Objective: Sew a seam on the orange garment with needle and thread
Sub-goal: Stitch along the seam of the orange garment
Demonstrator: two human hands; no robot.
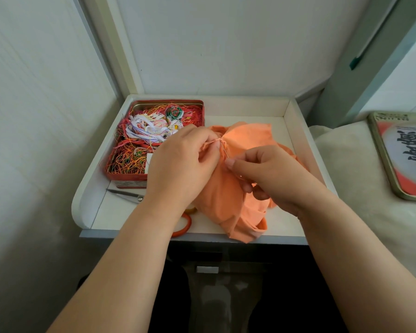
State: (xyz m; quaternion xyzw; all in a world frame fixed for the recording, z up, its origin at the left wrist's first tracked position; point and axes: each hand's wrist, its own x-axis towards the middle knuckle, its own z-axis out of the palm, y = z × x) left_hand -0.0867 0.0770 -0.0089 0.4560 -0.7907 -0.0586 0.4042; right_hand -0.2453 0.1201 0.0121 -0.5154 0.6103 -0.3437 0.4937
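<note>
The orange garment (235,188) lies bunched on the white tray table (262,109), beside the red tin of tangled threads (154,140); the left hand (180,162) pinches a gathered fold of fabric and lifts it, evidently to present the seam edge taut to the needle (224,150). The right hand (271,174) pinches the needle's lower end between thumb and forefinger, its tip angled up into the held fold; the thread itself is too fine to trace. Scissors (127,194) rest near the tin, within reach for trimming; the stitch appears mid-pass.
</note>
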